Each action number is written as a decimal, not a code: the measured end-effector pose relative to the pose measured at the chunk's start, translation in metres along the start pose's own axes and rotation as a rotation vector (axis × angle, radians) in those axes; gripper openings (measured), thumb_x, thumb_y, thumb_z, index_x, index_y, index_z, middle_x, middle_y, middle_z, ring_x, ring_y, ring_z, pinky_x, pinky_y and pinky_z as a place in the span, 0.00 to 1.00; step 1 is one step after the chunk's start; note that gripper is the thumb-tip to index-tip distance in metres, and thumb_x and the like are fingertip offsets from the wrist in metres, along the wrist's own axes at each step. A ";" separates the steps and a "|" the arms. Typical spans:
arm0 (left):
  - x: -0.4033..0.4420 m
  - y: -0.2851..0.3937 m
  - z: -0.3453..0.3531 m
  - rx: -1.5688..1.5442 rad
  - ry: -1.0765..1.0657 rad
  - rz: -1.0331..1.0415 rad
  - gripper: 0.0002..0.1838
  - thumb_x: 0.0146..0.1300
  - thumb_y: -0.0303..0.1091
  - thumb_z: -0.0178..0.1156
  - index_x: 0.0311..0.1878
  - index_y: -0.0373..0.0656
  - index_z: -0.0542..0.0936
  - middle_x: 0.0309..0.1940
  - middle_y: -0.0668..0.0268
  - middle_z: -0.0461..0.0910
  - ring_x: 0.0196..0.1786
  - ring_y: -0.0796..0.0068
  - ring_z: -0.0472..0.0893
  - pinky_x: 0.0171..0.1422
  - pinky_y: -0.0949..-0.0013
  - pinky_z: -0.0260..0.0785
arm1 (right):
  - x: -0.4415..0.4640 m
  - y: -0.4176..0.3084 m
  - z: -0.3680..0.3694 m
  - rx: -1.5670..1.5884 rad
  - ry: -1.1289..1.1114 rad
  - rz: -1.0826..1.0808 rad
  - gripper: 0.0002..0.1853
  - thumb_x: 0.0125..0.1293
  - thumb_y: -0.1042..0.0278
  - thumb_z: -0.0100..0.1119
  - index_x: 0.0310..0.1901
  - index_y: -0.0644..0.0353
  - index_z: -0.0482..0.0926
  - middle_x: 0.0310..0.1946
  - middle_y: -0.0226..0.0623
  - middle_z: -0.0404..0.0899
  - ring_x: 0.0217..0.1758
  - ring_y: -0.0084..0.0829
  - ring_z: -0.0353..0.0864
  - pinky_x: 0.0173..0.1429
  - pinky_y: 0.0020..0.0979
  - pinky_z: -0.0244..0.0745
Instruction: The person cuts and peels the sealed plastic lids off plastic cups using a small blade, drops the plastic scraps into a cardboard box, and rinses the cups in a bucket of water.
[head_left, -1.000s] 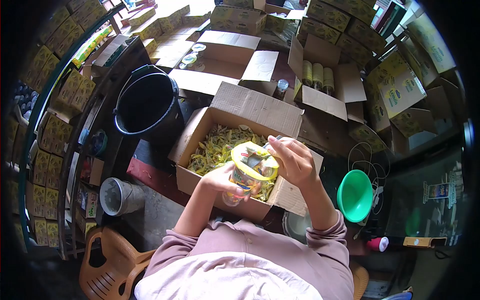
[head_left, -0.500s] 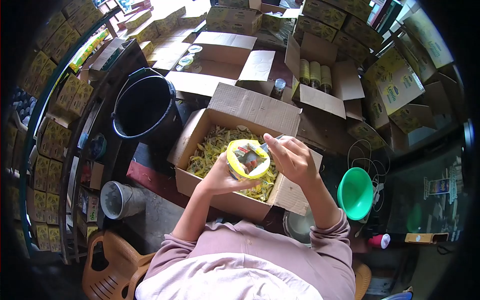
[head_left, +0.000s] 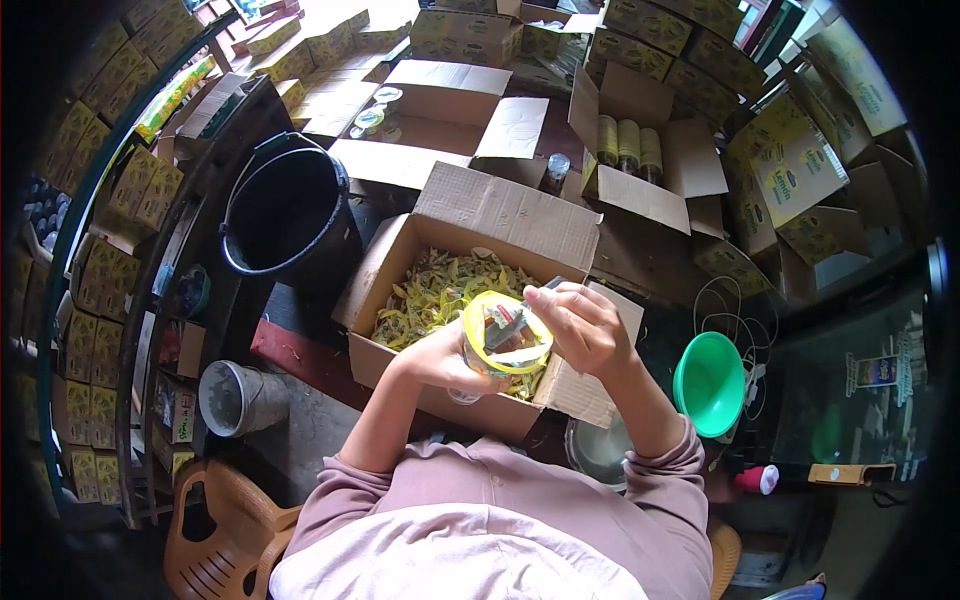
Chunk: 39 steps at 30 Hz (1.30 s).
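My left hand (head_left: 438, 358) is wrapped around a clear jar with a yellow rim (head_left: 508, 334), tilted so its mouth faces up toward me. Inside the jar a dark piece and a small red-and-white label show. My right hand (head_left: 588, 328) is at the jar's right edge, its fingers pinched on a thin grey tool whose exact kind I cannot make out. Beneath both hands lies an open cardboard box (head_left: 390, 325) filled with yellow-green wrapped sachets (head_left: 440, 295).
A black bucket (head_left: 335, 215) and a grey pail (head_left: 225, 400) are on the left. Green bowls (head_left: 708, 385) stand on the right. Beyond are an open carton (head_left: 440, 115) with jars and another (head_left: 640, 195) with yellow cylinders. An orange chair (head_left: 215, 540) is at lower left.
The jar and my left hand have shifted slightly right and down, and the jar's mouth has tilted differently. My right hand has closed in, its fingers drawn together more.
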<state>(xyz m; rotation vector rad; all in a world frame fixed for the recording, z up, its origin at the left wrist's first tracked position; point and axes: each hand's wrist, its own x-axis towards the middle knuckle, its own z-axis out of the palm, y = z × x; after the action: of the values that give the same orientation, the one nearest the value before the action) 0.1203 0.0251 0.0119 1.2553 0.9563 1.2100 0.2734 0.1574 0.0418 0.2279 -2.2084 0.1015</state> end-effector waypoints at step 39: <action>0.006 -0.004 0.002 0.349 0.259 0.061 0.30 0.39 0.28 0.67 0.49 0.36 0.70 0.35 0.68 0.77 0.38 0.83 0.74 0.45 0.75 0.69 | -0.011 0.009 0.005 -0.045 0.005 0.025 0.25 0.48 0.74 0.61 0.52 0.67 0.74 0.26 0.31 0.78 0.31 0.24 0.79 0.38 0.28 0.76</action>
<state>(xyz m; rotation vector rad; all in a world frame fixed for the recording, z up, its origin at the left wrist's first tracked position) 0.1236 0.0313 0.0091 1.4280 1.3722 1.3136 0.2741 0.1665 0.0300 0.1746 -2.2063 0.0662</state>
